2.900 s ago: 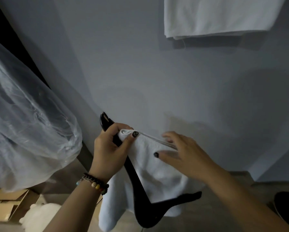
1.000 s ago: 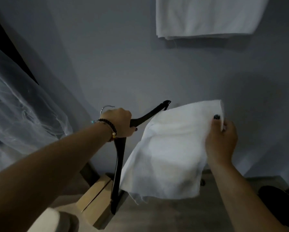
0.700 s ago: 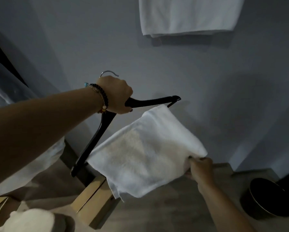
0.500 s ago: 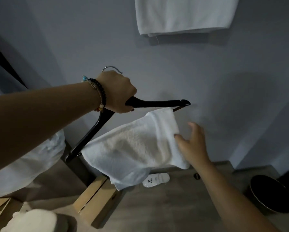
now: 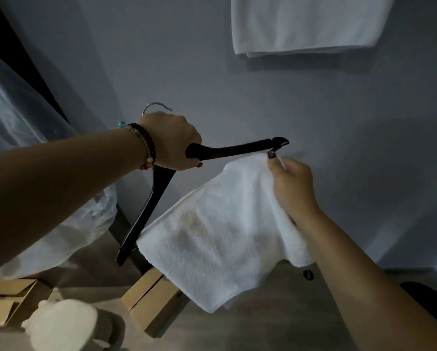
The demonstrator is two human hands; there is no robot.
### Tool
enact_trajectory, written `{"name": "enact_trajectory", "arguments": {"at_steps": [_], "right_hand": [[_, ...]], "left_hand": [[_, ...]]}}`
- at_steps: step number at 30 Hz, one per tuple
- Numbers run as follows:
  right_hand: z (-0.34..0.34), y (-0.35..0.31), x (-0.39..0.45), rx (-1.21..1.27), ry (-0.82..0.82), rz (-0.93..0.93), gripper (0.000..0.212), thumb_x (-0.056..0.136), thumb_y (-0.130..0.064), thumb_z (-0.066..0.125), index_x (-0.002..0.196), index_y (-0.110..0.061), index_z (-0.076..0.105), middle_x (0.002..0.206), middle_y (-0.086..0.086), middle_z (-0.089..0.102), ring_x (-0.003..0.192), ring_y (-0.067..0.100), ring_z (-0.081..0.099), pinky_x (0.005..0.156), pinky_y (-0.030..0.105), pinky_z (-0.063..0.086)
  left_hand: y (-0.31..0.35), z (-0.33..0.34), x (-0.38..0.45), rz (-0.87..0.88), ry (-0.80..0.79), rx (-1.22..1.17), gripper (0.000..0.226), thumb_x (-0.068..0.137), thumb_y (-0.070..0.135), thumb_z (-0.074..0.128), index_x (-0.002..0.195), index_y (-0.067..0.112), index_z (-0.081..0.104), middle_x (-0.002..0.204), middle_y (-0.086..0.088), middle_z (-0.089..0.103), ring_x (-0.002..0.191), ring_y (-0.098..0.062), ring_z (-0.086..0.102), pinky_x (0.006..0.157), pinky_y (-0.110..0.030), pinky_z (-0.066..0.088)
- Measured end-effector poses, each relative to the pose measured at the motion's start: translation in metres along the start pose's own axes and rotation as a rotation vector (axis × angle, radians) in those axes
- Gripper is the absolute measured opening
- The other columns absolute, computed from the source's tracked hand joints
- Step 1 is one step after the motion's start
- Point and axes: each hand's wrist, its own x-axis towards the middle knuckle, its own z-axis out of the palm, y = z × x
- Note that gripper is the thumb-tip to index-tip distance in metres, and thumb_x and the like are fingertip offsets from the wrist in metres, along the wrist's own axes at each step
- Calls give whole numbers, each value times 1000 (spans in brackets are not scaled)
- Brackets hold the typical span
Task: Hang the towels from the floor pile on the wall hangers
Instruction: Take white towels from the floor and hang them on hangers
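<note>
My left hand [image 5: 170, 140] grips a black wooden hanger [image 5: 231, 149] at its neck, just under the metal hook [image 5: 156, 107], and holds it up in front of the grey wall. A white towel [image 5: 212, 239] is draped over the hanger's bar and hangs down toward the floor. My right hand [image 5: 292, 184] pinches the towel's upper right edge close to the hanger's right tip. Another white towel [image 5: 306, 24] hangs on the wall at the top right; its hanger is out of view.
A clear plastic cover [image 5: 22, 153] hangs at the left. Cardboard boxes [image 5: 151, 302] and a pale bundle [image 5: 65, 325] lie on the wooden floor [image 5: 275, 320] below. A dark round object [image 5: 425, 297] sits at the lower right.
My left hand turned the hanger upright and raised it. My right hand let go of the towel, then took hold of its upper edge near the hanger's right tip.
</note>
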Motion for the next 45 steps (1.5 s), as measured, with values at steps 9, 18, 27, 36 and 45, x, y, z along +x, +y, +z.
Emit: {"name": "enact_trajectory", "arguments": {"at_steps": [9,18,27,36,45], "right_hand": [[-39,46,-5,-191,9,223,44,96,-25,51,58,-16,30,55,4,28,54,18,28,53,29,17],[-4,-44,27,-684,-314,-396,37,88,-27,63,123,-16,58,123,3,54,117,20,48,99,34,39],[39,-50,41,-542,-470,-323,22,96,-34,53,76,-25,57,65,-1,58,53,15,48,53,29,38],[30,-68,64,-298,-473,-188,26,97,-23,52,83,-3,60,61,-2,59,50,10,53,56,32,47],[12,-105,73,-324,-566,-209,24,97,-25,51,78,-12,57,63,3,54,50,14,43,52,29,37]], "left_hand": [[-11,-9,4,20,109,26,40,87,64,40,93,32,63,64,10,56,62,-13,56,60,-27,44],[20,-39,19,234,126,290,39,89,60,44,85,22,49,59,5,40,50,-13,38,61,-29,40],[-20,17,-19,223,624,-73,29,92,35,57,107,11,64,98,-8,68,85,-29,64,73,-38,50],[21,146,-94,-1131,810,-1294,28,91,33,64,103,17,44,106,-2,47,96,-22,51,82,-44,50],[-22,130,-73,-845,437,-2001,51,91,52,55,94,3,68,79,-10,67,72,-27,63,68,-34,53]]}}
